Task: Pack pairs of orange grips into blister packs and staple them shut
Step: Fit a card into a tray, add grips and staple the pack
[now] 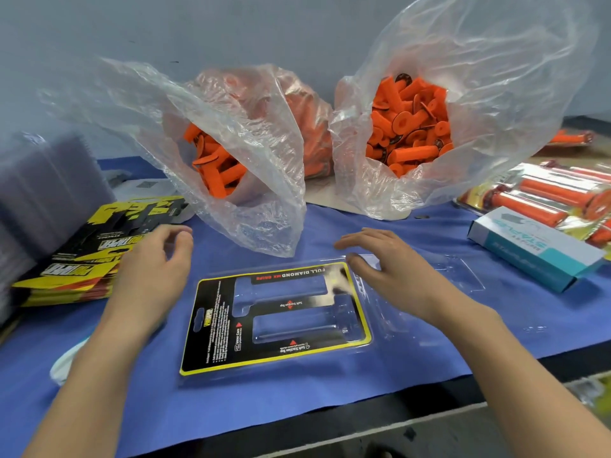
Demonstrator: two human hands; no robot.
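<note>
Two loose, empty hands: left hand (pixel 153 262), right hand (pixel 388 269) | blue mat (pixel 238 411) | pale wall (pixel 99 28) behind

Packing workstation in a small factory or workshop: bulk plastic bags (pixel 429 133) of orange grips (pixel 406 127), stacked printed insert cards (pixel 82 256) (yellow-black), finished packs (pixel 545 193), staples box (pixel 532 249), blue bench cover (pixel 330 391).

Empty blister pack (pixel 277 320) between perhaps hovering hands

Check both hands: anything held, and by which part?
Nothing held. Left hand is loosely curled by the card stack; right hand is spread over the open blister pack.
</note>
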